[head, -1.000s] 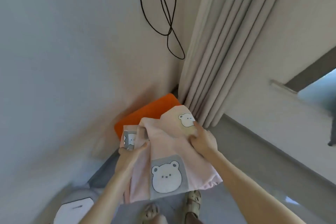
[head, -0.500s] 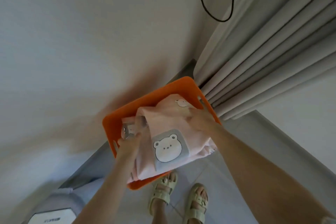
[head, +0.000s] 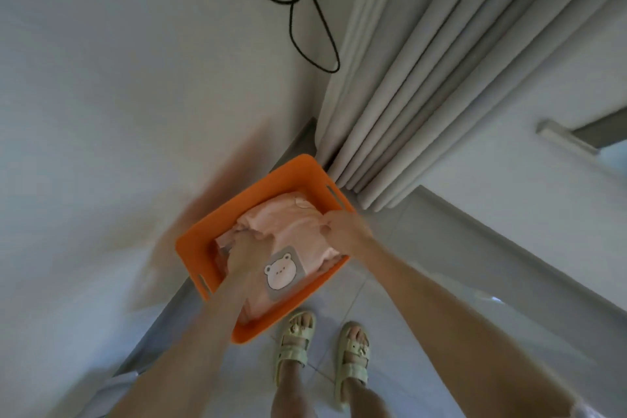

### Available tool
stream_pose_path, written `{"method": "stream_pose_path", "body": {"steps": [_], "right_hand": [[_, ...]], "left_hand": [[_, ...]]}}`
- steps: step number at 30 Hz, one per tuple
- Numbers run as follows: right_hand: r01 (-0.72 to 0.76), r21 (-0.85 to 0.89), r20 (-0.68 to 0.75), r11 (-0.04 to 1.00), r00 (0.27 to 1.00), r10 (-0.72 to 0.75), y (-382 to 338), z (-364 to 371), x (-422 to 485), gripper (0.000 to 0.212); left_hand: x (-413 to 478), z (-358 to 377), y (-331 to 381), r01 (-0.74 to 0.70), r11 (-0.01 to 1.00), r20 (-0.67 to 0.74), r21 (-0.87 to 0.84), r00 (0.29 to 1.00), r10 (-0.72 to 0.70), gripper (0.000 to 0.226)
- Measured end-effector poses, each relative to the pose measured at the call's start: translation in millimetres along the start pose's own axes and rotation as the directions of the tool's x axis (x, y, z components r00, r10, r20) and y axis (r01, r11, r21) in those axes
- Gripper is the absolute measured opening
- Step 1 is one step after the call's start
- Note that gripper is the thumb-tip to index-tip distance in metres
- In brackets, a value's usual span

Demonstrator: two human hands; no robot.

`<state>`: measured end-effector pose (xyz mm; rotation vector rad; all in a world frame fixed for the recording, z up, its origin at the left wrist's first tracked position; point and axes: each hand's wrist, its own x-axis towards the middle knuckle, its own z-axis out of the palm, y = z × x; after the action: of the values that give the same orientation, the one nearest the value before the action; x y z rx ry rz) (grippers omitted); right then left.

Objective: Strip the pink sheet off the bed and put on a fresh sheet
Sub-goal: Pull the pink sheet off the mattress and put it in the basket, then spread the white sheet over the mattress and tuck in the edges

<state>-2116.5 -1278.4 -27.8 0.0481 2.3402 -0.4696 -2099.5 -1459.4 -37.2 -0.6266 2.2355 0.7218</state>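
The pink sheet (head: 288,231), folded into a bundle with a grey patch showing a white bear, lies inside an orange plastic basket (head: 196,248) on the floor by the wall. My left hand (head: 246,253) reaches down into the basket and its fingers curl into the bundle's left side. At the bundle's right edge, near the basket's far right wall, my right hand (head: 342,226) grips the fabric. The bed and any fresh sheet are out of view.
A white wall rises on the left with a black cable (head: 305,3) hanging on it. Grey pleated curtains (head: 424,78) hang just behind the basket. My feet in pale green sandals (head: 295,343) stand on the grey tiled floor in front of it.
Both hands have lowered the pink bundle from above the basket down into it, and the view has tilted further down.
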Motion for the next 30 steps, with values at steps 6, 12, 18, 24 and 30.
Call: {"method": "stream_pose_path", "body": {"steps": [6,12,18,24,30], "right_hand": [[-0.115,0.225,-0.192,0.968,0.968,0.16,32.3,-92.0,-148.2,0.035],[-0.317,0.496,-0.371,0.808,0.765,0.527,136.2,-137.5,-325.8,0.03],[-0.379,0.802,-0.319,0.462,0.382,0.867,261.6,-105.2,-500.4,0.041],[-0.248,0.956,-0.141,0.159,0.088,0.986,371.1,-52.7,-636.4,0.03],[-0.099,0.992,-0.081,0.072,-0.092,0.992,486.1,-43.5,-726.4,0.027]], "left_hand": [[-103.3,-31.4,144.9,-0.408,0.912,0.174,-0.031,0.897,0.407,0.021],[-272.7,6.1,266.1,-0.781,0.617,0.456,0.097,0.586,0.67,0.022],[-420.2,125.1,369.6,-0.963,0.265,0.711,-0.048,0.154,0.686,0.027],[-566.2,260.2,425.1,-0.969,0.095,0.816,-0.229,-0.138,0.561,0.024],[-678.1,391.6,475.7,-0.959,-0.027,0.807,-0.281,-0.251,0.535,0.025]]}}
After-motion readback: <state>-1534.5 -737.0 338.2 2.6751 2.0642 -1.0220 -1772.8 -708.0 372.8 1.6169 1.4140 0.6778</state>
